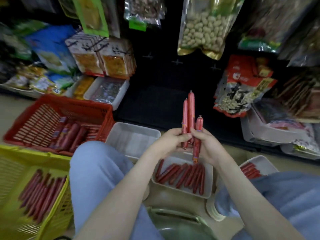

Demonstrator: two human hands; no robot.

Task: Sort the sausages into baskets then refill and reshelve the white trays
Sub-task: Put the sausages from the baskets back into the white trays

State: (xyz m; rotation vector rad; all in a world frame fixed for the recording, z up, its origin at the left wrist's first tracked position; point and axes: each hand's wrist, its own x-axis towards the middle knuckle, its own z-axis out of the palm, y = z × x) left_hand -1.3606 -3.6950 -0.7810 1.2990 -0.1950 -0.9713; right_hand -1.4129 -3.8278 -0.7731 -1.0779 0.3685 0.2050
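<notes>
Three sausages (191,111) stand nearly upright in the person's hands. Their long axes run from 6 to 12 o'clock, with the clipped ends pointing up toward the shelf. The left hand (170,140) curls round the lower ends of two of them: the tallest, and a thinner one touching its left side. The right hand (207,144) grips the third sausage (198,134) at mid-length, just beside the pair. It sits lower, and its bottom end hangs over the tray beneath.

There are three white trays on the floor. At 6 o'clock from the hands, the first white tray (208,181) holds a single layer of thin sausages (181,175) tilted toward 1 o'clock. There are roughly a dozen, but blur prevents an exact count. The second white tray (121,129) lies at 9 o'clock, just beside the red basket. The third white tray (266,161), at 4 o'clock, is partly hidden by a knee and shows a few more sausages.

There are two baskets. The red basket (78,101), between 9 and 10 o'clock, holds about five thicker sausages (71,135) lying side by side, ends toward 1 o'clock. The yellow basket (34,154), at 8 o'clock, holds many slim sausages (39,193) aligned the same way, too blurred to count.

At 12 o'clock a bag of peanuts (202,32) hangs above the shelf.
</notes>
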